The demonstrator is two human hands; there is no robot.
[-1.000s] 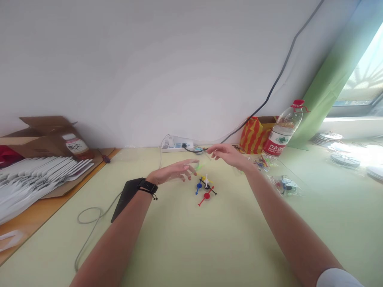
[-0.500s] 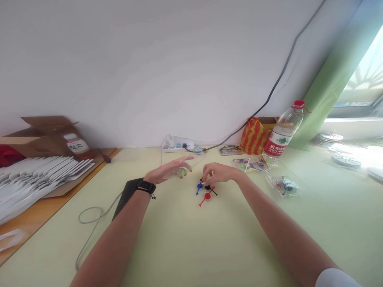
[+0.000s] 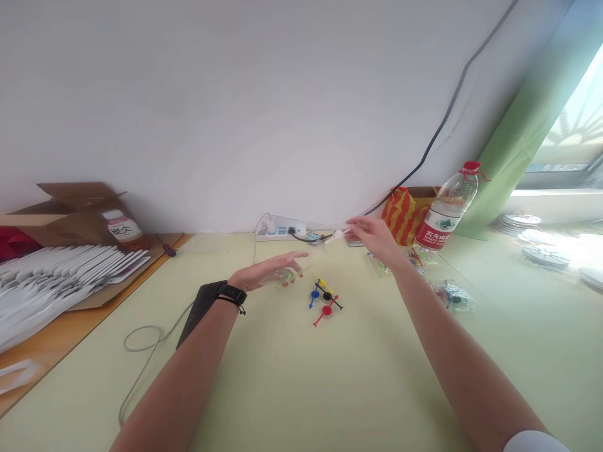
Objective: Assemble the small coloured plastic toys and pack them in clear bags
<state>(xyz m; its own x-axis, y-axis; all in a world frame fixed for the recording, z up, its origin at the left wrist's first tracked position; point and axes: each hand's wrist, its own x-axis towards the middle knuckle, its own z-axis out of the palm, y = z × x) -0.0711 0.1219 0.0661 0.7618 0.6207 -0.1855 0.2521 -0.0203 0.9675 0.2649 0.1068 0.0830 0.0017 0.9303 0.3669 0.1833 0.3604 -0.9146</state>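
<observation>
My left hand [image 3: 257, 273], with a black band on its wrist, holds a clear plastic bag [image 3: 271, 278] with a small green piece in it. The bag's outline is hard to make out. My right hand [image 3: 377, 238] is raised toward the wall and pinches a white arrow spinner [image 3: 338, 234]. On the table between and below the hands lie a blue arrow spinner [image 3: 315, 294], a yellow arrow spinner [image 3: 325, 286], a black arrow spinner [image 3: 326, 295] and a red arrow spinner [image 3: 326, 310], close together and partly overlapping.
Behind my hands a power strip [image 3: 281, 230] stands against the wall. To the right are a large water bottle [image 3: 443, 216], bagged coloured pieces [image 3: 417, 258] and another small bag [image 3: 455, 296]. A black flat device [image 3: 200, 307] lies beside my left forearm; white stacked items [image 3: 70, 270] are far left.
My right hand has moved up and to the right from the cluster of spinners, carrying the white spinner. The yellow spinner now shows more. My left hand has barely moved.
</observation>
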